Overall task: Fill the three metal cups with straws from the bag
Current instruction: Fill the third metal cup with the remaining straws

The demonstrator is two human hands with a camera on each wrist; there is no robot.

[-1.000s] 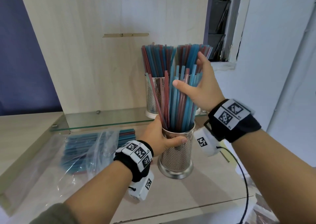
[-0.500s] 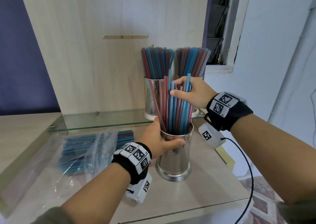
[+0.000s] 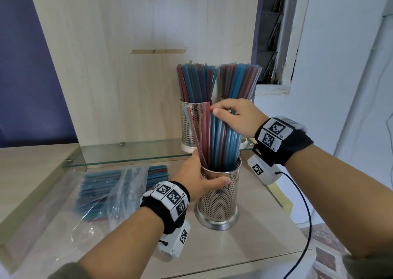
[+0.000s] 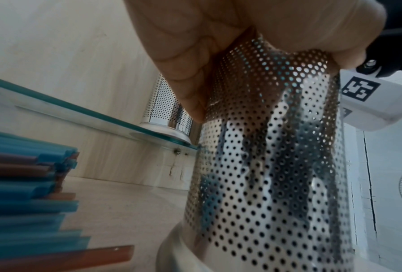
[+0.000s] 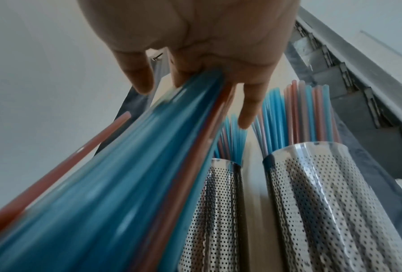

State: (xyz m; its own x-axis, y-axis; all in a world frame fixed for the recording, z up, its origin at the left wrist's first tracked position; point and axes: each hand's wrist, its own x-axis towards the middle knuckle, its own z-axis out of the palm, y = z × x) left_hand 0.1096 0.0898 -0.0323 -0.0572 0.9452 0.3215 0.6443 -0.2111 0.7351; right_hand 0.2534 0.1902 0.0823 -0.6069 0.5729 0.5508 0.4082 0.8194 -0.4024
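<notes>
A perforated metal cup (image 3: 219, 202) (image 4: 276, 184) stands on the wooden counter, and my left hand (image 3: 200, 178) (image 4: 195, 55) grips it just under the rim. A bundle of blue and red straws (image 3: 219, 142) (image 5: 125, 184) stands in it, leaning slightly. My right hand (image 3: 231, 117) (image 5: 206, 46) lies over the straws' top ends, palm pressing on them and fingers reaching past. Behind, the left back cup (image 3: 194, 125) (image 5: 216, 211) and the right back cup (image 5: 323, 193) stand packed with straws. The clear bag (image 3: 110, 191) with more straws lies at the left.
The two back cups stand on a glass shelf (image 3: 131, 155) against a wooden panel. A black cable (image 3: 306, 215) hangs from my right wrist past the counter's right edge. The counter's front edge runs just below the near cup.
The straw bundle has sunk deeper into the near cup. My right hand moved from the bundle's side down onto its top ends. My left hand kept its hold on the cup.
</notes>
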